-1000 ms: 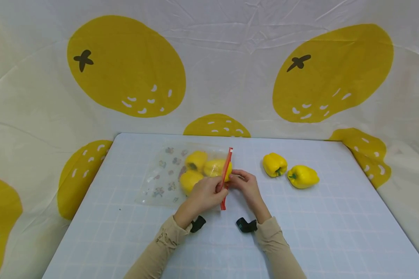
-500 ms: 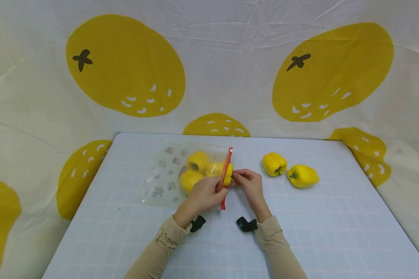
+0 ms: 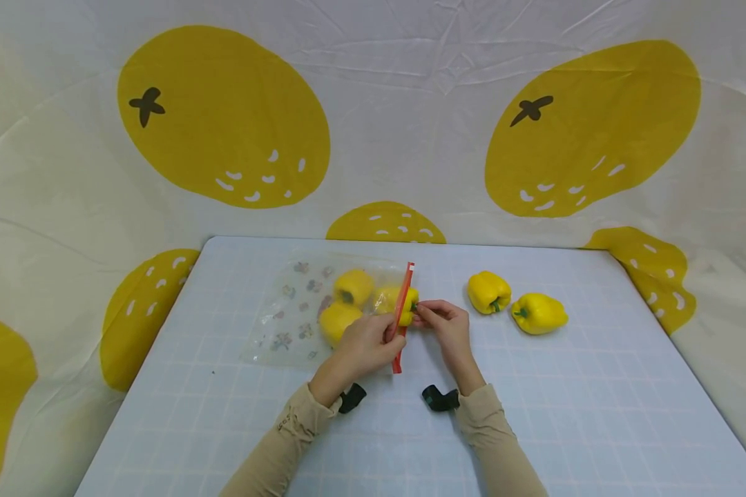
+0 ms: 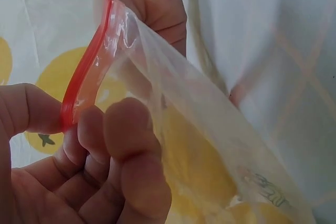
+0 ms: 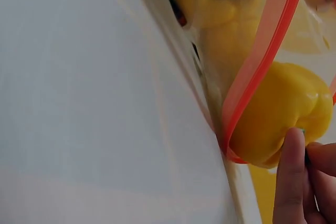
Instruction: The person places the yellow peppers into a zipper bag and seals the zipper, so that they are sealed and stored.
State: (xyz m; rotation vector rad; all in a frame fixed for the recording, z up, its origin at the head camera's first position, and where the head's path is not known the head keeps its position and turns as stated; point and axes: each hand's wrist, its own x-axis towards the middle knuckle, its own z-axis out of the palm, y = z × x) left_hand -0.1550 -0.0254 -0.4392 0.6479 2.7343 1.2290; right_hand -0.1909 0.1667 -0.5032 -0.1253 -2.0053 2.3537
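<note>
A clear zip bag (image 3: 286, 324) with a red zip edge and printed motifs lies on the table, its mouth facing right. My left hand (image 3: 367, 342) pinches the red edge between thumb and fingers; the left wrist view shows this grip on the zip strip (image 4: 86, 72). At the mouth, a yellow bell pepper (image 5: 286, 111) sits partly inside the bag, stem end outward. My right hand (image 3: 450, 331) pinches its green stem with thumb and fingertips. Two more yellow peppers (image 3: 353, 286) lie deeper in the bag, seen through the plastic.
To the right of the bag, two loose yellow bell peppers (image 3: 489, 293) lie side by side on the white gridded table (image 3: 597, 414). Black wrist-camera mounts (image 3: 440, 398) hang by both sleeves. Behind the table hangs a fruit-print cloth (image 3: 410, 138).
My right hand has shifted slightly right and now holds the stem. The pepper at the bag's mouth has slid outward to the right. My left hand has stayed on the red edge.
</note>
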